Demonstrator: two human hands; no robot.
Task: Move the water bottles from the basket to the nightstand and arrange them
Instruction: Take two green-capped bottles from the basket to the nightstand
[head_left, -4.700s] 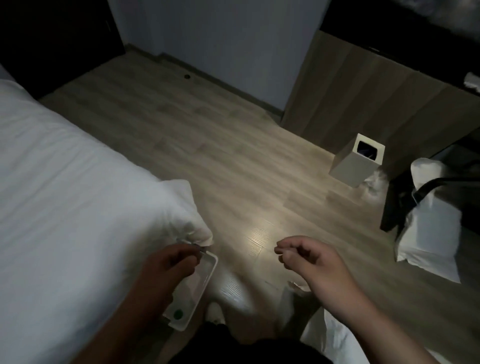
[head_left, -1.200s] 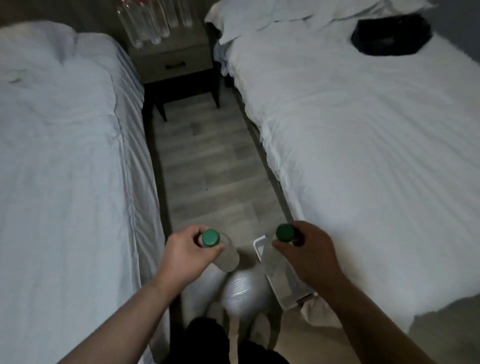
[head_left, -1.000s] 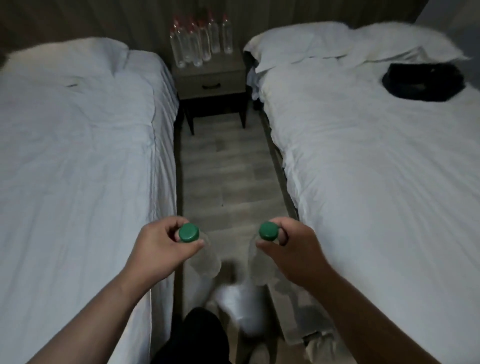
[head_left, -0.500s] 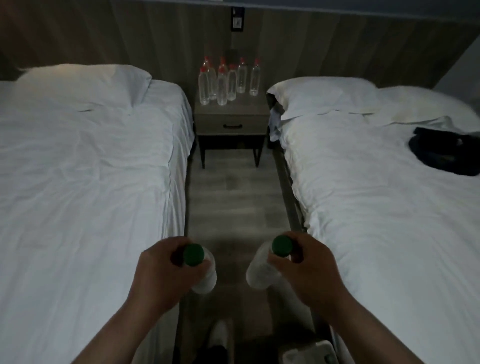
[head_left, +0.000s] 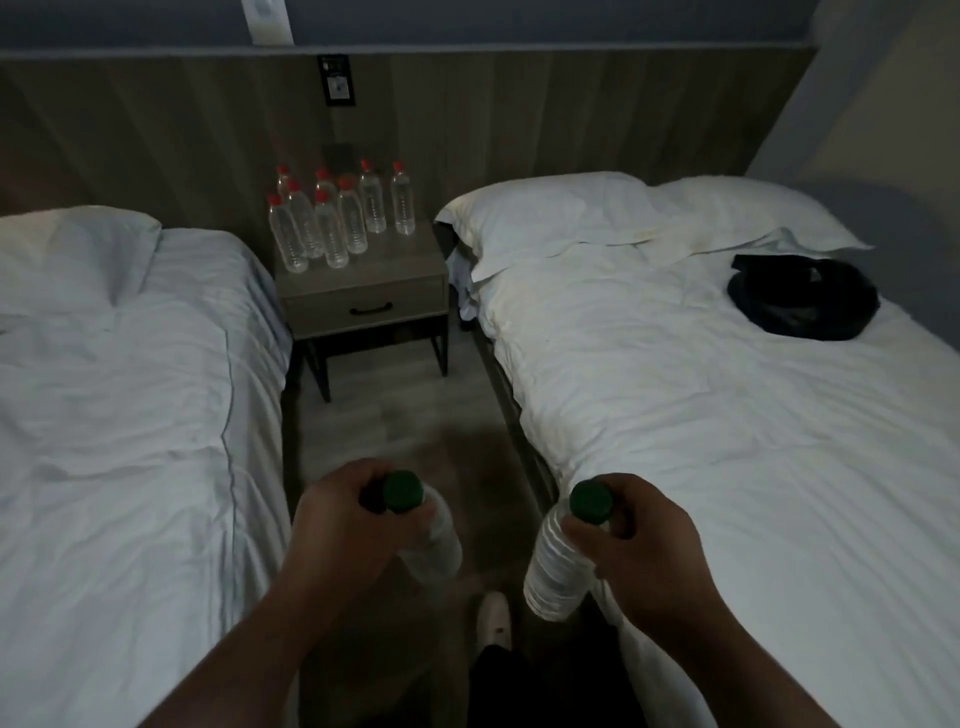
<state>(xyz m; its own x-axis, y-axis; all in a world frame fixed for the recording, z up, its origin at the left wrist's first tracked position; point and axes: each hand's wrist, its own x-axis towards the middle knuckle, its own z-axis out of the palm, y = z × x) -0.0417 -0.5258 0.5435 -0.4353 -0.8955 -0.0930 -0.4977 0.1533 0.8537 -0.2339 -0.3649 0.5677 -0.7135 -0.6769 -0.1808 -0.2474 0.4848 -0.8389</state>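
Left hand (head_left: 343, 525) gripped one clear ribbed green-capped plastic bottle (head_left: 435, 548) by the neck, right hand (head_left: 644, 545) its twin (head_left: 551, 574); probably lightish, squishy-walled.

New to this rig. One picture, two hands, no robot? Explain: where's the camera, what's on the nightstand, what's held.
No robot: a person works bare-handed, with one camera worn on the head, looking forward and down, so the arms entering from below are their own. The left hand grips a green-capped bottle near its cap; the right hand grips a second green-capped bottle likewise. Ahead, between the left bed and the right bed, stands the nightstand, with about eight red-capped bottles upright on top, mostly toward its left. A dark item lies on the right bed. The basket is not in view.
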